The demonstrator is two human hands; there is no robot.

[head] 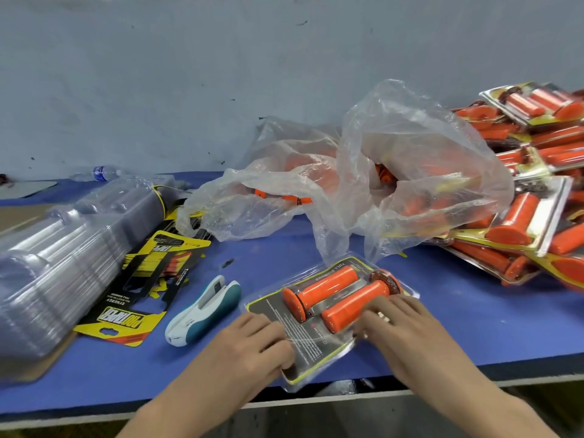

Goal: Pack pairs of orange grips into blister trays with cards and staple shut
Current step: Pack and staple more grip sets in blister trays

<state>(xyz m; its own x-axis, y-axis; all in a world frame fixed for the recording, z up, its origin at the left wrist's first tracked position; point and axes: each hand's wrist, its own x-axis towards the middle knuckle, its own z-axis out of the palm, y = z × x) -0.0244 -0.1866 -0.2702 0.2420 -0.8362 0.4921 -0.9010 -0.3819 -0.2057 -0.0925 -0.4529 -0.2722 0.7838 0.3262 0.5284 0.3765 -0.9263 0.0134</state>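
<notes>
on the top loose card point(126, 314) of the yellow-and-black stack, "pro taper" is printed in large black letters, seen upside down, and "synergy" is set in small white type just above it. "full diamond" can be made out along the far edge of the packed card point(271, 306) inside the blister tray point(300, 384). the small print on the stapler point(202, 308) and on the bottle label point(100, 173) cannot be read.

Soft, even light from above, bright with no harsh shadows. Only faint, short shadows lie on the blue desk point(442, 327). White glare streaks the stack of clear trays point(63, 263) at the left edge and the crumpled plastic bag point(410, 159). The wide lens bows the desk's front edge. The pile of packs point(537, 216) at the right edge is smeared with blur; the middle is fairly sharp.
</notes>
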